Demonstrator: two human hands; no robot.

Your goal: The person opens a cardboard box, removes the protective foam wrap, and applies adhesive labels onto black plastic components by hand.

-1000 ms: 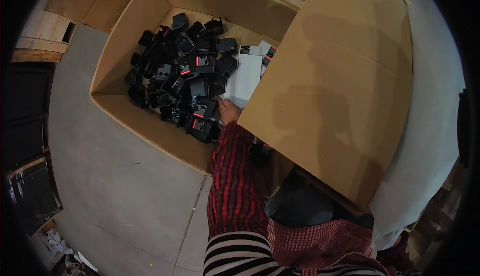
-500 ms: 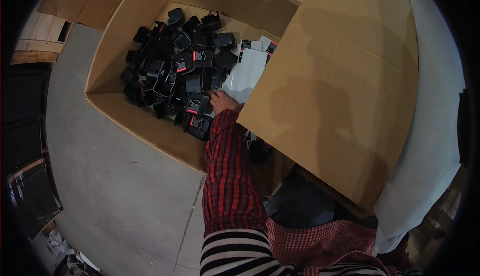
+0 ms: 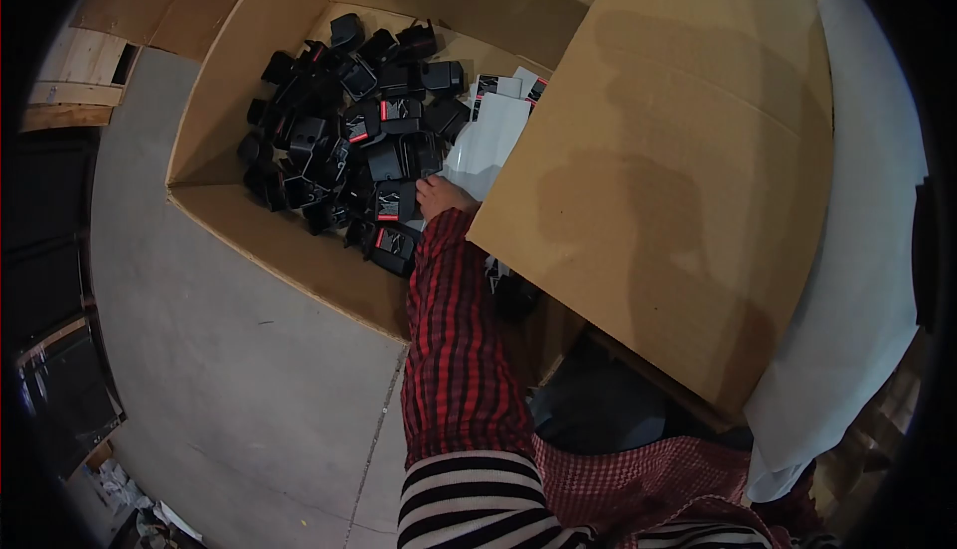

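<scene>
My left hand [image 3: 442, 197] reaches down into a large cardboard box [image 3: 289, 260], its fingers bent against the right edge of a black plastic case [image 3: 396, 200] with a red-striped label. The fingertips are partly hidden, but they appear closed on that edge. Just below it, another labelled black case [image 3: 393, 249] lies close to my wrist. A heap of similar black cases [image 3: 319, 140] fills the box's left and middle. White sheets [image 3: 488, 136] lie to the right of my fingers. My right hand is out of sight.
A wide cardboard flap [image 3: 668, 170] covers the box's right side. White sheeting [image 3: 857, 250] hangs beyond it. Concrete floor [image 3: 229, 350] runs along the left, with dark framed panels [image 3: 50, 220] at the far left. More black pieces [image 3: 515, 295] show below the flap.
The labelled black case at my left fingers has turned slightly and shifted a little upward. My left hand stays almost in place beside it.
</scene>
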